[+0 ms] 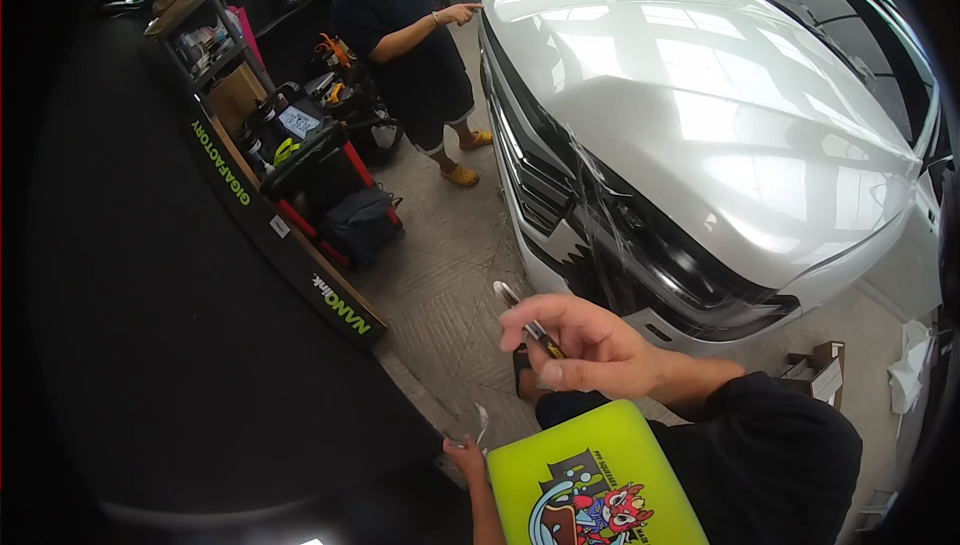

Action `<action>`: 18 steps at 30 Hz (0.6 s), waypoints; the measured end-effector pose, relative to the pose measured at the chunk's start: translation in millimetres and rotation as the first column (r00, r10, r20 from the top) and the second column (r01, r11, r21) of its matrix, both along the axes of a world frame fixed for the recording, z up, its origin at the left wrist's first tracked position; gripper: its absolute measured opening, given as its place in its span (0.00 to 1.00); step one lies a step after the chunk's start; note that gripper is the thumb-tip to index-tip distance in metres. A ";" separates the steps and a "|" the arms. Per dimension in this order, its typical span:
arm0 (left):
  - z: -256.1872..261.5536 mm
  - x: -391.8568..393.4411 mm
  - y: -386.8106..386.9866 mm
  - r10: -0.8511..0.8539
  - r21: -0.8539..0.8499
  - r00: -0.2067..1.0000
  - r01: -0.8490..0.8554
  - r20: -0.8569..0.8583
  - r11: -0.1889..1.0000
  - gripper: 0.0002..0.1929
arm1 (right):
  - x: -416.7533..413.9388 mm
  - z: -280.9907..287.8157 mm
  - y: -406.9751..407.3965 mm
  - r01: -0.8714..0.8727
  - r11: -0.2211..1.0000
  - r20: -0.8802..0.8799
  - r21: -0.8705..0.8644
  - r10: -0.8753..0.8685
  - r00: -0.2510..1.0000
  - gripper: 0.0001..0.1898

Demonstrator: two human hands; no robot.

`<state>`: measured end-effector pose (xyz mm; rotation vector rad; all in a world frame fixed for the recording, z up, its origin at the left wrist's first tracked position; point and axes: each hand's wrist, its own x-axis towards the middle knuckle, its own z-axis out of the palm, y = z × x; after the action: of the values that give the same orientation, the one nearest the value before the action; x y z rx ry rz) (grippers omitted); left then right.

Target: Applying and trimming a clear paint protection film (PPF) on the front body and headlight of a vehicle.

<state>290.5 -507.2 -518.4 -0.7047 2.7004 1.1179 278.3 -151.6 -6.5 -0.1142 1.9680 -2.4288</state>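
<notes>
My right hand (pixel 581 346) is raised near the middle, its fingers curled around a slim black and silver tool (pixel 541 335) with yellow marking, likely a snap-off knife. My left hand (pixel 466 459) is low in the picture, at the edge of a large black surface (pixel 187 365). A thin pale strip (pixel 482 419) shows beside its fingers; whether the hand grips it is unclear. Between my forearms lies a lime-green item (pixel 517 477) with a cartoon print. Beyond my right hand stands a white car, its bonnet (pixel 675 110) glossy, with loose clear film (pixel 592 177) around the headlight and grille.
A person (pixel 405 27) in dark clothes stands at the car's front, one finger pointing at the bonnet edge. A red and black cart (pixel 352 162) with tools, a bag (pixel 364 222) and a shelf (pixel 217 57) stand at left. A cardboard box (pixel 829 357) lies at right.
</notes>
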 end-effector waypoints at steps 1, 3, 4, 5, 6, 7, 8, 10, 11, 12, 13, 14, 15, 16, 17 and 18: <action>-4.5 -21.6 -9.6 -0.010 -0.012 1.000 0.010 0.005 1.000 0.34 | -17.8 8.6 -5.6 -0.010 0.999 0.006 -0.033 0.010 1.000 0.19; -8.2 -67.5 -20.9 -0.006 -0.017 1.000 0.005 -0.021 1.000 0.34 | -59.8 17.4 -17.0 -0.016 0.996 0.021 -0.087 0.018 1.000 0.18; -8.2 -88.7 -24.5 -0.018 -0.019 1.000 0.018 -0.013 1.000 0.34 | -82.7 21.6 -21.5 -0.023 0.994 0.029 -0.110 0.026 0.999 0.17; -3.7 -114.7 -29.9 -0.009 0.015 1.000 0.010 -0.018 1.000 0.34 | -108.9 25.6 -20.2 -0.025 0.991 0.034 -0.132 0.029 0.999 0.17; 1.8 -134.4 -32.9 -0.002 0.053 1.000 0.003 -0.015 0.999 0.33 | -132.0 29.2 -17.0 -0.024 0.988 0.047 -0.150 0.031 0.998 0.16; 7.6 -156.0 -36.8 0.001 0.086 0.999 0.004 -0.052 0.996 0.33 | -154.6 33.4 -14.6 -0.026 0.986 0.059 -0.166 0.036 0.998 0.16; 17.1 -179.4 -37.2 0.008 0.121 0.996 0.003 -0.093 0.993 0.32 | -172.7 34.0 -12.9 -0.030 0.983 0.065 -0.181 0.042 0.997 0.15; 30.9 -214.5 -38.3 0.005 0.101 0.990 0.009 -0.139 0.995 0.32 | -209.6 18.9 -12.1 -0.048 0.978 0.074 -0.203 0.064 0.995 0.14; 63.5 -238.5 -23.1 0.007 0.104 0.992 0.006 -0.126 0.995 0.32 | -225.8 -3.1 -2.7 -0.028 0.977 0.079 -0.210 0.046 0.996 0.13; 84.9 -262.6 -14.2 0.035 0.098 0.992 -0.023 -0.123 0.995 0.33 | -241.6 -23.9 -1.6 -0.038 0.974 0.073 -0.224 0.056 0.996 0.13; 82.6 -275.2 -22.9 0.047 0.099 0.991 -0.034 -0.129 0.994 0.33 | -257.0 -36.2 -4.9 -0.069 0.967 0.064 -0.244 0.087 0.994 0.12; 75.7 -284.0 -36.3 -0.043 -0.020 0.990 0.040 -0.138 0.999 0.35 | -271.0 -45.1 -6.0 -0.083 0.961 0.057 -0.262 0.101 0.993 0.12; 70.3 -299.5 -42.8 -0.140 -0.138 0.980 0.121 -0.138 0.983 0.36 | -285.2 -50.6 -5.7 -0.088 0.956 0.048 -0.279 0.106 0.993 0.12; 67.5 -317.0 -43.8 -0.159 -0.137 0.977 0.139 -0.143 0.981 0.36 | -300.2 -56.1 -4.6 -0.090 0.950 0.039 -0.298 0.106 0.994 0.11; 72.6 -332.0 -42.0 -0.239 -0.161 0.966 0.222 -0.095 0.962 0.38 | -313.9 -61.8 -1.7 -0.082 0.945 0.034 -0.317 0.097 0.995 0.11; 76.9 -347.1 -41.7 -0.315 -0.182 0.948 0.303 -0.040 0.935 0.40 | -328.4 -65.9 1.8 -0.055 0.947 0.037 -0.318 0.071 0.997 0.11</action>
<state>-56.5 -548.9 -441.5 -0.2471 2.8598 0.8529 -50.1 -149.8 -72.4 -0.1187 1.5152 -2.6564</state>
